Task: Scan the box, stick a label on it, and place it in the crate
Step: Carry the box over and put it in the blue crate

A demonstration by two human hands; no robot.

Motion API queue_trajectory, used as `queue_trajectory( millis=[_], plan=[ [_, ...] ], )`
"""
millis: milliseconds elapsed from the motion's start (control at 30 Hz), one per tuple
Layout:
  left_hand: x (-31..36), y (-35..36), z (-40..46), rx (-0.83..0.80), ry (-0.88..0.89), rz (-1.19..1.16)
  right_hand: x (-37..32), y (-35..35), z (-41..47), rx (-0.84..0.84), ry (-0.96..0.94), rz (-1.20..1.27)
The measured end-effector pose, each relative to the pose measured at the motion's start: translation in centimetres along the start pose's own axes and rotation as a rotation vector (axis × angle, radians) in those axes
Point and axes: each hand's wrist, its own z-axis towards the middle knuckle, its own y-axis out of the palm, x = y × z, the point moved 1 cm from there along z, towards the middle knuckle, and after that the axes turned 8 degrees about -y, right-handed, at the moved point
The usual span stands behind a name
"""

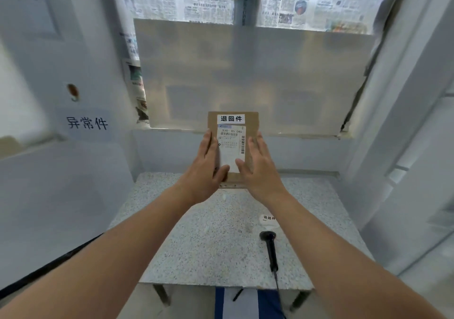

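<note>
One box point(252, 125), one scanner point(270, 247); left hand point(208, 168) and right hand point(261, 171) press box, fingers straight.

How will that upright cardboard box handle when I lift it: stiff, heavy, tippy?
Probably stiff: the cardboard box shows straight edges under the flat left hand and right hand. Likely light, since it looks thin. Seemingly standing on its narrow edge on the table, it may tip once the hands let go.
</note>
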Motion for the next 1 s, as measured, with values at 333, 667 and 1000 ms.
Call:
queue_trajectory(
  millis=[333,667,1000],
  plan=[
    [2.7,-7.8,-8.8,0.159,-0.033,0.048,-9.1,-2.5,-3.7,0.005,-0.238,0.069],
    [-1.6,-17.6,-20.3,0.297,-0.157,0.120,-21.4,2.9,-7.2,-0.043,-0.429,0.151],
    [-13.5,-28.1,-35.0,0.326,-0.355,0.138,-37.4,16.2,-12.9,-0.196,-0.464,0.248]
  ],
)
